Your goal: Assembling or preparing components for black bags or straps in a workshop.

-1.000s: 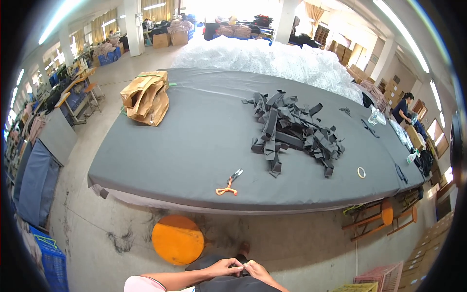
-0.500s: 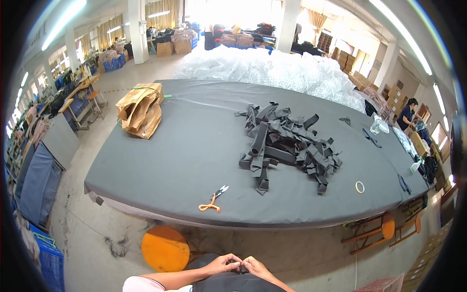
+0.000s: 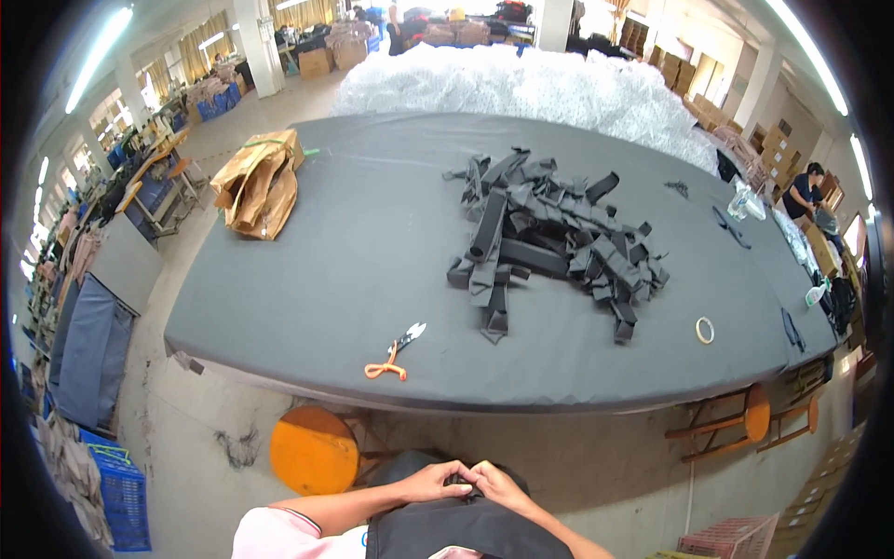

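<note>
My left hand (image 3: 431, 483) and my right hand (image 3: 500, 485) meet at the bottom of the view, fingertips touching. Both are curled on the top edge of a dark fabric (image 3: 456, 531) in front of my body. Beyond them stands a long grey table (image 3: 354, 270), out of reach of both hands. Small snips with an orange handle (image 3: 395, 352) lie near its front edge. A heap of black straps (image 3: 559, 242) sits at the table's middle, and a small tape ring (image 3: 705, 330) lies to its right.
A round orange stool (image 3: 314, 449) stands on the floor between me and the table. Crumpled brown paper bags (image 3: 259, 182) lie on the table's far left. A white plastic heap (image 3: 521, 84) rises behind the table. A person (image 3: 805, 191) works at the far right.
The table has come closer and larger in the view. My hands stay joined on the dark fabric in the same low spot.
</note>
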Motion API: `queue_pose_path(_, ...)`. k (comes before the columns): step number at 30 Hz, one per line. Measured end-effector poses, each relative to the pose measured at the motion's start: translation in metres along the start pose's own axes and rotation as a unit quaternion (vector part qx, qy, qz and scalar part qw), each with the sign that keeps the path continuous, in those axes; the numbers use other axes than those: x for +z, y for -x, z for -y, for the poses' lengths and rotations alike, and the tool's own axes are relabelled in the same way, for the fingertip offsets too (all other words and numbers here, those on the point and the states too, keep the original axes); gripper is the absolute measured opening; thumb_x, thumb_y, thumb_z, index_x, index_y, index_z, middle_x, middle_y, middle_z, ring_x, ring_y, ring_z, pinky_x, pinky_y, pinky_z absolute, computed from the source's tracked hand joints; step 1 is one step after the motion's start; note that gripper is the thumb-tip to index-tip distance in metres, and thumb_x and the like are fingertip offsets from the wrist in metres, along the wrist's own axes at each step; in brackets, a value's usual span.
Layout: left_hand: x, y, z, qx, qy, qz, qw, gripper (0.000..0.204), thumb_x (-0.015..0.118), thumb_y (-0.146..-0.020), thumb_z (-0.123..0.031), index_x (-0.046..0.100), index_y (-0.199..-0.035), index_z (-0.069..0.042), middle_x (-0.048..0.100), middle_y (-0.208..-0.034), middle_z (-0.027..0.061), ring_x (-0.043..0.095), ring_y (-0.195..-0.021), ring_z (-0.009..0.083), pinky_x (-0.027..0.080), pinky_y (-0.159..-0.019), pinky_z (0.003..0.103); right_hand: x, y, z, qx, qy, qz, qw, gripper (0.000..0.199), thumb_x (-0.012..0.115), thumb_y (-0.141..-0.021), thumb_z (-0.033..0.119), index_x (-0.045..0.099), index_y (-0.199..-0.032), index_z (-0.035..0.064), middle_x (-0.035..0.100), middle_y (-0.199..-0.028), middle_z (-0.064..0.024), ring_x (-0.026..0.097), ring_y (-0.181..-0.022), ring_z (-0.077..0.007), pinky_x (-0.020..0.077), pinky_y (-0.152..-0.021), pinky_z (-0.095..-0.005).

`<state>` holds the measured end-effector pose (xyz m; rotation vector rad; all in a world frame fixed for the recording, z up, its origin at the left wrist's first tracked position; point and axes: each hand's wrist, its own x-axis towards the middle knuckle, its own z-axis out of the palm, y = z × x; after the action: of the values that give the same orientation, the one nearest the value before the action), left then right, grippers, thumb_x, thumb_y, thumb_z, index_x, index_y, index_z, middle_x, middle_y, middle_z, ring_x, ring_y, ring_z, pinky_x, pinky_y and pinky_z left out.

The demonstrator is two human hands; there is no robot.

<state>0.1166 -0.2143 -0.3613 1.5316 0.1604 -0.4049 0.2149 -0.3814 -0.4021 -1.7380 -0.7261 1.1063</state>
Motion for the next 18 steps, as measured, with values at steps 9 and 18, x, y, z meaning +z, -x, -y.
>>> queue_pose_path(9,0.001,-0.002,0.003,0.005,0.124,-0.030,0.992,0.035,0.059,-0.085,-0.025,0.052,-0.109,-0.002,0.057,-0.096,0.0048,0.055,-0.085,0.0096,0.045,-0.077,0.027,-0.009,-0.001,0.022,-0.042,-0.042,-0.039,0.997,0.010,0.043,-0.092,0.012,0.048,-0.090,0.0027,0.049,-0.079,-0.0035,0.046,-0.076,-0.0104,0.0413,-0.070,-0.0245)
queue_pose_path(18,-0.020,0.007,0.005,-0.048,0.143,-0.029,0.988,0.034,0.061,-0.082,-0.020,0.053,-0.111,-0.004,0.055,-0.101,0.0057,0.051,-0.094,0.0118,0.041,-0.082,0.028,0.003,-0.014,0.053,0.069,-0.055,-0.030,0.996,0.012,0.042,-0.092,0.011,0.047,-0.093,0.0004,0.053,-0.081,-0.0069,0.049,-0.076,-0.0118,0.0408,-0.069,-0.0251)
